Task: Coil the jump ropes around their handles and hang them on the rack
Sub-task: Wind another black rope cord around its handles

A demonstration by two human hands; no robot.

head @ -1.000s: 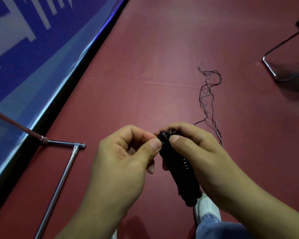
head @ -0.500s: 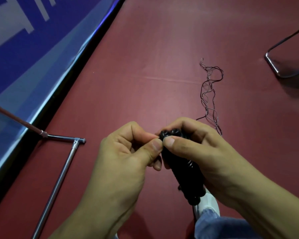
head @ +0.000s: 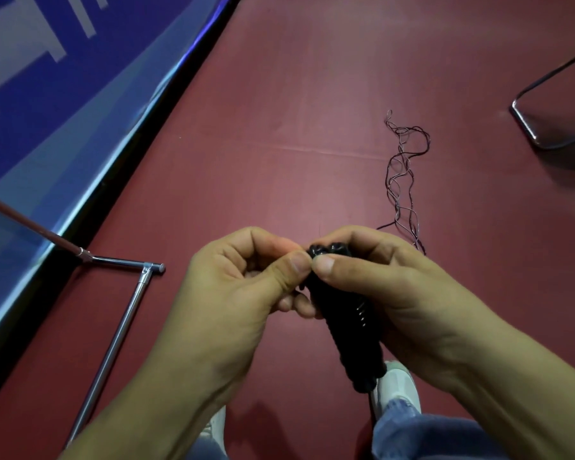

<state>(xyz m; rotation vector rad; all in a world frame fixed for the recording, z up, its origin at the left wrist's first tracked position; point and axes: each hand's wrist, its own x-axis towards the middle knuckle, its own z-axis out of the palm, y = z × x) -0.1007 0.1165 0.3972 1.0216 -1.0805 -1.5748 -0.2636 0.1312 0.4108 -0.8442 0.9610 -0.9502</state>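
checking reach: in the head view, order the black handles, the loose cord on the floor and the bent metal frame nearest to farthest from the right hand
1. black handles, gripped in the right hand itself.
2. loose cord, on the floor just beyond that hand.
3. bent metal frame, far upper right.

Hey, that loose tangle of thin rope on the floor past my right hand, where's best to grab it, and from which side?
Probably pinch the loose rope from above at its near end, where the strands narrow into one bundle by your right hand. It lies flat on the red floor, so a sideways reach has little to catch, and the far end spreads into wide loops.
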